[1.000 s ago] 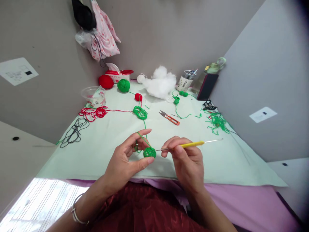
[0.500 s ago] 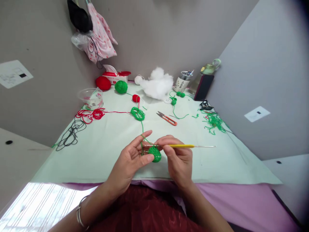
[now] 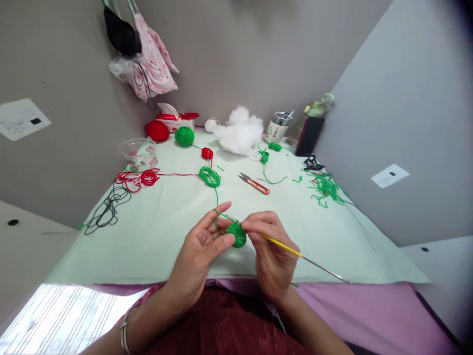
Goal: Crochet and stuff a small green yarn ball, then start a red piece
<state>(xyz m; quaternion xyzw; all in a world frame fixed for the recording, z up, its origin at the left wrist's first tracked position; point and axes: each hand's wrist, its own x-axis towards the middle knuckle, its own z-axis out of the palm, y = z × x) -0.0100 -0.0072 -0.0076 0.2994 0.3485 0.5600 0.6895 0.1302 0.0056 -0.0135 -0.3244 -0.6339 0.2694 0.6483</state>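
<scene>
A small round green crocheted piece [image 3: 236,234] is pinched between the thumb and fingers of my left hand [image 3: 201,249]. Green yarn [image 3: 217,197] passes over my raised left index finger and runs back to a loose green coil [image 3: 209,176]. My right hand [image 3: 275,251] grips a crochet hook with a yellow handle [image 3: 283,245]; its thin tip meets the top of the green piece, and its metal rear end slopes down to the right. Exactly how the tip sits in the stitches is too small to tell.
Orange-handled snips [image 3: 254,183] lie beyond my hands. Green scraps [image 3: 327,188] and a phone [image 3: 310,136] are at the right. White stuffing [image 3: 240,132] and a pen cup [image 3: 277,128] stand at the back; red yarn [image 3: 148,178] and a plastic tub [image 3: 138,154] at the left.
The hook has tilted: its rear end has swung down to the right, and its tip has drawn back toward the green piece. My right hand has turned with it. My left hand keeps its hold.
</scene>
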